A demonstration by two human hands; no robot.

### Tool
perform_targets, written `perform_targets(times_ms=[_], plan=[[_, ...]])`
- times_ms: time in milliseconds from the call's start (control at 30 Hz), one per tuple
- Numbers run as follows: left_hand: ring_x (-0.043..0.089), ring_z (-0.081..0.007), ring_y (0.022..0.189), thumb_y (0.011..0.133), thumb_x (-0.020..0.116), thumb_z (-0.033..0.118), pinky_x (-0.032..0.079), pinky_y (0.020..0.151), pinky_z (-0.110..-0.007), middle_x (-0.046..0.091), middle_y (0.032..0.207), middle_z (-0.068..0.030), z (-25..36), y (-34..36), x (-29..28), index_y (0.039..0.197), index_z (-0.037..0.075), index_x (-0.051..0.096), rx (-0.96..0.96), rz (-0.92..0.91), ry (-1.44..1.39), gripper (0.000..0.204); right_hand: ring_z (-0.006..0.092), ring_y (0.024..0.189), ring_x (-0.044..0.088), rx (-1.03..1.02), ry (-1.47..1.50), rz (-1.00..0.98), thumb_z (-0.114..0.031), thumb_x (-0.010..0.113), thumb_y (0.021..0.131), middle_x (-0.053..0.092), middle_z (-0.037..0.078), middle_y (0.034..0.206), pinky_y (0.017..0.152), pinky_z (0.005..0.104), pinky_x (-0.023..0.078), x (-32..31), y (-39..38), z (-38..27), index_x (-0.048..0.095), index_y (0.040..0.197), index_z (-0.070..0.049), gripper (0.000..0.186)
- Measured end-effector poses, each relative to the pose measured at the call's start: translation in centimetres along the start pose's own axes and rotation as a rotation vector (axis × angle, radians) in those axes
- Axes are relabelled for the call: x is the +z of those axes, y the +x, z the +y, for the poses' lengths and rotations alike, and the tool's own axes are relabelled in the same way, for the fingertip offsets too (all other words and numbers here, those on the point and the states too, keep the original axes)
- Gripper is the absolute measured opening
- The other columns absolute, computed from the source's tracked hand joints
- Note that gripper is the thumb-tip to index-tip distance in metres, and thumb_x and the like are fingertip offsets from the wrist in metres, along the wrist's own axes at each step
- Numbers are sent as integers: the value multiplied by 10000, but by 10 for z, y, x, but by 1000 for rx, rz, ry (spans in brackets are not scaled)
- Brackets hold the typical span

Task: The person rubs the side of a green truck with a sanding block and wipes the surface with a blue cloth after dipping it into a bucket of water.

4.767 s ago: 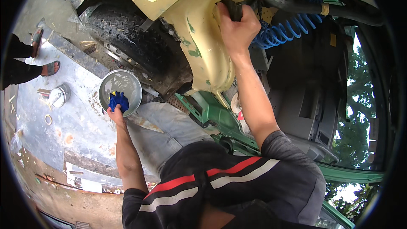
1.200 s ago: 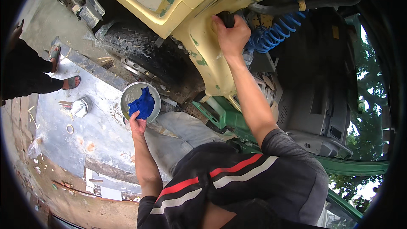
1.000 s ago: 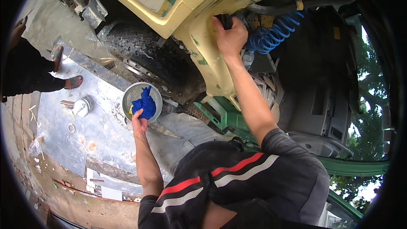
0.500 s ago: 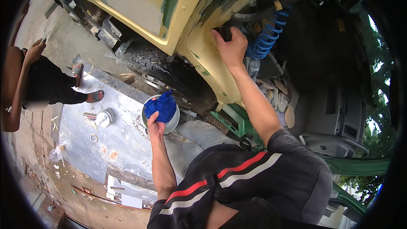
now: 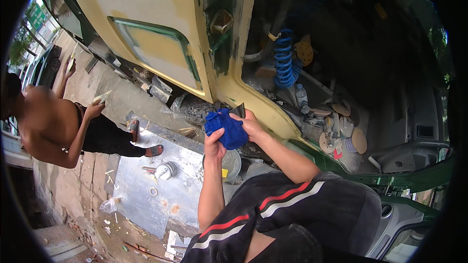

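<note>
My left hand [image 5: 214, 144] is closed round a bunched blue cloth [image 5: 231, 132], held in front of me above a bucket [image 5: 235, 165]. Against the cloth's right side, my right hand [image 5: 252, 125] grips a dark, stiff folded sheet that looks like sandpaper [image 5: 238, 110]; its pointed corner sticks up. Some of the right fingers are hidden behind the cloth. Just beyond both hands runs the cream-yellow sill of the vehicle body [image 5: 268, 108], with green patches around the door frame.
Sanding discs [image 5: 359, 140], a clear bottle [image 5: 301, 95] and a coiled blue hose [image 5: 283, 61] lie inside the cab. On the left, a metal sheet [image 5: 141, 190] bears a tin [image 5: 166, 170] and a tape ring [image 5: 153, 191]. Another person [image 5: 53, 117] stands there, holding a flat tool.
My right hand has come away from the yellow body and down to the blue cloth, still with the dark sheet. The cloth has lifted off the bucket; the view has turned.
</note>
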State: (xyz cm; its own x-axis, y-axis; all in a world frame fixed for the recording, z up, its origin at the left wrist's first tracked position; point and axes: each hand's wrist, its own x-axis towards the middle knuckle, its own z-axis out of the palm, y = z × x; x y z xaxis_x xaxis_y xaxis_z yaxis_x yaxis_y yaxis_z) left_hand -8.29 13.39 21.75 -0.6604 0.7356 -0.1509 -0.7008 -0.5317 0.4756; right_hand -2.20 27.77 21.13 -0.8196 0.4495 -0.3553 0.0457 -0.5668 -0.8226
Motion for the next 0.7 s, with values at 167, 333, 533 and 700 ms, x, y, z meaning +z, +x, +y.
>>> perform_targets(times_ms=[167, 333, 533, 700], plan=[[573, -202, 1187, 746, 837, 68, 480, 1030, -348, 550, 1349, -97, -2, 9, 34, 1519, 61, 357, 164, 145, 477, 910, 240, 1142, 613, -372, -341, 89, -80, 727, 884, 648, 147, 1236, 1006, 368, 467, 0, 13, 10, 545, 1336, 22, 498], [535, -200, 1242, 682, 907, 85, 452, 1067, -349, 498, 1407, -77, 16, -5, 39, 1581, 79, 258, 160, 59, 538, 1109, 240, 1109, 641, -559, -380, 43, -80, 715, 870, 681, 148, 1192, 979, 371, 488, 28, 3, -6, 578, 1301, 29, 464], [560, -185, 1192, 566, 914, 47, 459, 1049, -343, 552, 1339, -80, 26, -8, 18, 1474, 36, 424, 310, -48, 985, 1032, 209, 1090, 644, -403, -536, -152, -130, 742, 846, 702, 115, 1152, 967, 370, 492, 26, 9, -16, 617, 1265, 2, 456], [636, -179, 1049, 559, 829, -9, 506, 978, -340, 650, 1154, -57, 43, -7, 17, 1315, 32, 553, 351, 55, 1146, 807, 122, 933, 642, -563, -581, -220, -152, 764, 888, 693, 49, 1063, 844, 293, 524, 14, -4, -50, 605, 1291, 2, 459]])
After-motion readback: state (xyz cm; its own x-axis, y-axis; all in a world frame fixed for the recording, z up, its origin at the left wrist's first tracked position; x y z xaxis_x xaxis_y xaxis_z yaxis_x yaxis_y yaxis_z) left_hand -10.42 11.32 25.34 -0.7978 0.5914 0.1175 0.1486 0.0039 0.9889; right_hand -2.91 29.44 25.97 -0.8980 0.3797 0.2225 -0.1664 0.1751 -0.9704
